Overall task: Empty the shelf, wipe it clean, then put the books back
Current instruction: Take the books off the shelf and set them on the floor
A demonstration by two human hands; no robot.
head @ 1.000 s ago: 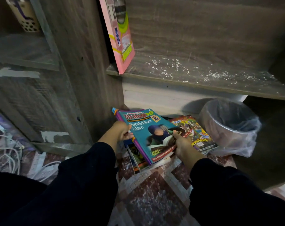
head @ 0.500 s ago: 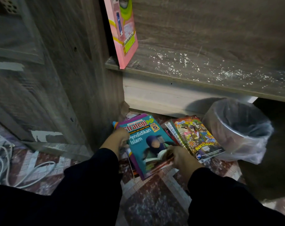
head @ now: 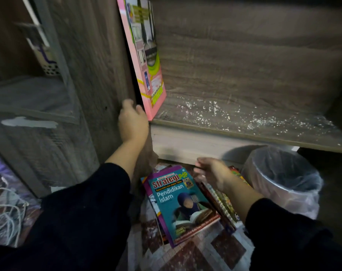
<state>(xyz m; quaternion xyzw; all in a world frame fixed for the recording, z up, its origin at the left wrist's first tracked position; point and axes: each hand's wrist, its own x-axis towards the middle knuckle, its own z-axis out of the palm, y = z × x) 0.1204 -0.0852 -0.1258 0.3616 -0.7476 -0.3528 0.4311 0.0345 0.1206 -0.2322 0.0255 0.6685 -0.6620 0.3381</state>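
Left hand (head: 133, 122) reaches the pink book (head: 146, 61), fingers loose, nothing gripped; right hand (head: 211, 173) hovers relaxed. Grip spine low, lift clear of dusty shelf (head: 244, 122).

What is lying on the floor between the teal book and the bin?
In the head view, a colourful comic-style book lies between the teal book and the bin, partly covered by the right hand.

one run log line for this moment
phase: emptying shelf | left hand: reaching at pink book | right hand: open above floor books
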